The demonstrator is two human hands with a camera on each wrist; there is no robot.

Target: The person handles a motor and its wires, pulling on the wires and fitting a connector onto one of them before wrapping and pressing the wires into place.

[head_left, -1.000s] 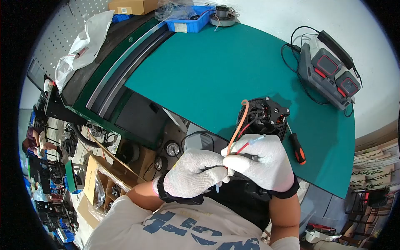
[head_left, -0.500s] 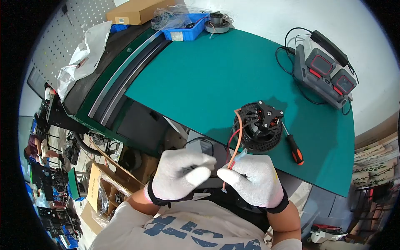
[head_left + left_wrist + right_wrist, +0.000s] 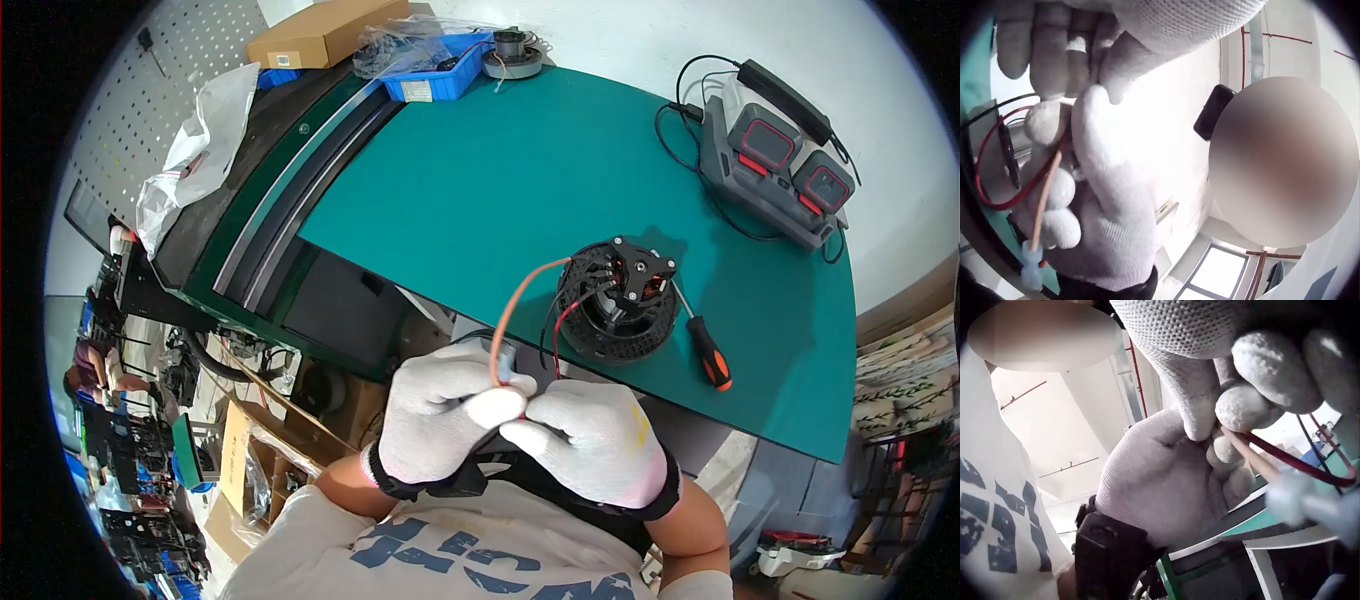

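Both white-gloved hands meet at the fingertips, in front of the table's near edge. My left hand (image 3: 440, 415) pinches the orange wire (image 3: 512, 310), which arches over from a round black motor (image 3: 615, 325). A translucent connector sleeve (image 3: 507, 362) shows just beyond the left fingers. Right beside it, my right hand (image 3: 600, 440) pinches the red wire (image 3: 558, 345), whose lower part is hidden behind the glove. In the left wrist view, the orange wire (image 3: 1046, 194) runs out from between the fingers to a clear sleeve (image 3: 1032, 265).
An orange-and-black screwdriver (image 3: 710, 353) lies right of the motor on the green table (image 3: 470, 190). Farther right stands a charger with two battery packs (image 3: 768, 140) and cables. A blue bin (image 3: 445, 78) and another motor part (image 3: 512, 60) sit at the back.
The hands were apart half a second ago and are together again. The orange wire has swung from the right hand over to the left. The view has shifted slightly.
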